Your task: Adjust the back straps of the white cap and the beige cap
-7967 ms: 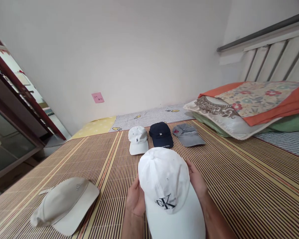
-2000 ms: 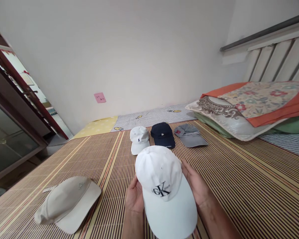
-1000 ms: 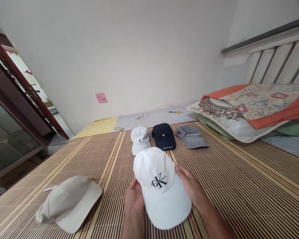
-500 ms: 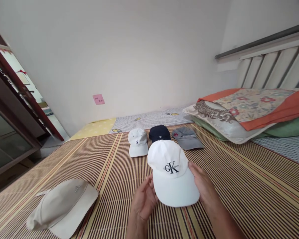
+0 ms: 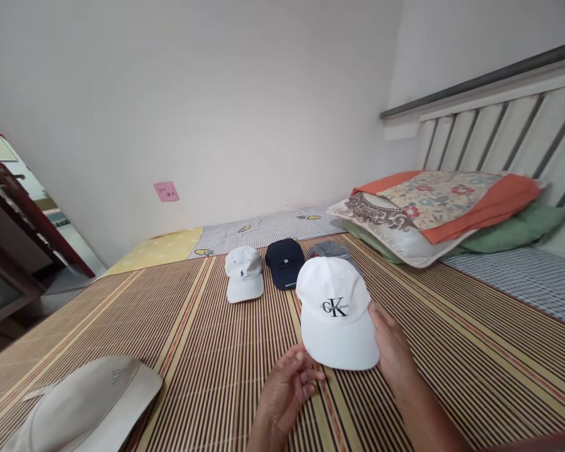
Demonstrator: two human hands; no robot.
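Observation:
A white baseball cap with dark "CK"-style lettering is held above the striped mat, its brim toward me. My right hand grips its right side, thumb on top near the crown and fingers hidden underneath. Just below the brim's left edge, my left hand has its fingers apart and holds nothing. Behind stand a pale cap with a small dark emblem, a navy cap, and a grey cap partly covered by the white one. A beige cap lies at the lower left, cut off by the frame.
The striped bamboo mat covers the bed. Pillows with an orange-edged floral cloth lie at the right, by a slatted headboard. A pink note is on the wall; a doorway is at far left.
The white cap has moved right relative to the caps behind, uncovering the navy cap and covering part of the grey one. My left hand has come off the cap. The view has turned right.

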